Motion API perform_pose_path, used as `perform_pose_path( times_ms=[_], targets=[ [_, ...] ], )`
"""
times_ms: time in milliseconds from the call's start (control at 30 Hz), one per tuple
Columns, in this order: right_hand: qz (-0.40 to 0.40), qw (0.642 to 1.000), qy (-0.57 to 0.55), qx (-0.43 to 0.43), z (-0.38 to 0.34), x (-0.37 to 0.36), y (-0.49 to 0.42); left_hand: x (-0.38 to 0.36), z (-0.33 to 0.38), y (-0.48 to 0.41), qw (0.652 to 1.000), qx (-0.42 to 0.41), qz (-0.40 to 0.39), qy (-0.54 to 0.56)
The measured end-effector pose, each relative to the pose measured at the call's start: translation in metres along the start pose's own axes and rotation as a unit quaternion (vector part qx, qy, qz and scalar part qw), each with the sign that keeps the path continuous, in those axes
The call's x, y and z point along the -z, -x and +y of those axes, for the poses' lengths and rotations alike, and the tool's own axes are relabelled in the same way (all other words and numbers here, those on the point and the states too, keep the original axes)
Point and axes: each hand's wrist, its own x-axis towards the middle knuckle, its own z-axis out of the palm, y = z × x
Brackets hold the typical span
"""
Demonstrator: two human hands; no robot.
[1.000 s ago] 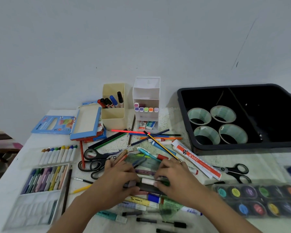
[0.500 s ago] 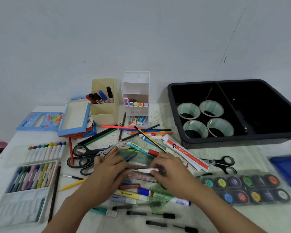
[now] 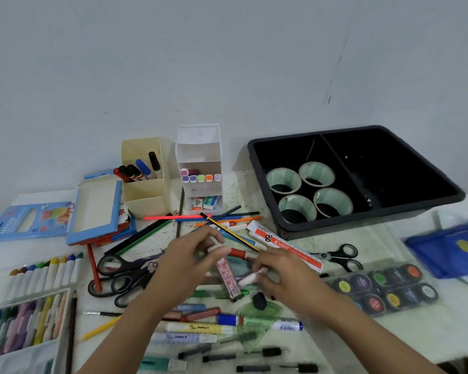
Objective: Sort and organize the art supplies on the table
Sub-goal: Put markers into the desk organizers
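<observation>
A jumble of pens, markers and pencils point(image 3: 200, 327) covers the middle of the white table point(image 3: 430, 333). My left hand point(image 3: 189, 263) pinches the top end of a pink patterned pen point(image 3: 227, 276), which hangs tilted above the pile. Just to its right, my right hand point(image 3: 284, 279) pinches a pale pink marker point(image 3: 250, 278) by one end. The two hands are close together over the pile. A small black cap point(image 3: 259, 300) lies below them.
At the back stand a cream holder point(image 3: 143, 190) with markers and a white tiered organizer point(image 3: 199, 163). A black tray point(image 3: 362, 211) holds tape rolls point(image 3: 316, 174). Black scissors point(image 3: 119, 276) and crayons point(image 3: 38, 273) lie left; paint pots point(image 3: 378, 287), small scissors point(image 3: 338, 256) and a blue pouch point(image 3: 449, 247) right.
Both hands have lifted from pressing on the pile. The left now holds up a pink patterned pen and the right a pale pink marker. The view has shifted a little.
</observation>
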Motion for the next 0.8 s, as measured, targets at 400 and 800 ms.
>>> perform_pose_path(
  times_ms=[400, 800],
  targets=[
    [0.146, 0.989, 0.000, -0.016, 0.051, 0.092, 0.045, -0.068, 0.070, -0.063, 0.996, -0.062, -0.013, 0.067],
    [-0.060, 0.948, 0.272, -0.155, 0.220, 0.216, 0.100, -0.153, 0.122, -0.106, 0.994, -0.076, 0.031, -0.075]
  ],
)
